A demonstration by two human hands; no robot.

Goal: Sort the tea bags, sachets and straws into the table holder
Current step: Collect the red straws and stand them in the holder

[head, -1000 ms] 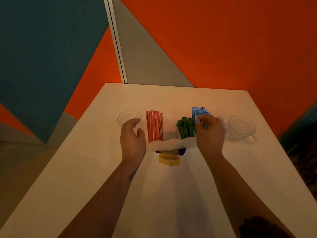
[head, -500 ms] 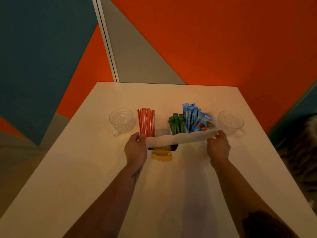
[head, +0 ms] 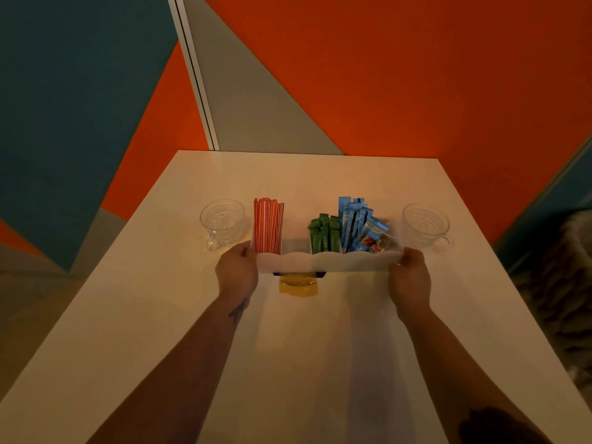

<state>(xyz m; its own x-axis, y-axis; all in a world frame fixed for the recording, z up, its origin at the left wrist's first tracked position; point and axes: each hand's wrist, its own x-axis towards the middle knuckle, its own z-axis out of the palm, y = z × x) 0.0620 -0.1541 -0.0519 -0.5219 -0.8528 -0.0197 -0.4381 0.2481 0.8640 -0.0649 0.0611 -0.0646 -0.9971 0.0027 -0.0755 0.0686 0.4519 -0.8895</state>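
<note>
A white table holder (head: 326,262) with a wavy front edge stands in the middle of the table. Red-and-white striped straws (head: 268,224) stand upright in its left compartment. Green sachets (head: 324,233) and taller blue sachets (head: 354,224) fill the right side. Yellow tea bags (head: 298,285) show below the holder's front, next to something dark purple. My left hand (head: 237,272) grips the holder's left end. My right hand (head: 410,277) grips its right end.
A clear glass cup (head: 224,222) stands left of the holder and another glass cup (head: 426,224) right of it. The white table (head: 307,363) stretches toward me; orange, grey and teal wall panels rise behind its far edge.
My right hand left the blue sachets and moved to the holder's right end. My left hand slid in to the left end. Both now hold the holder.
</note>
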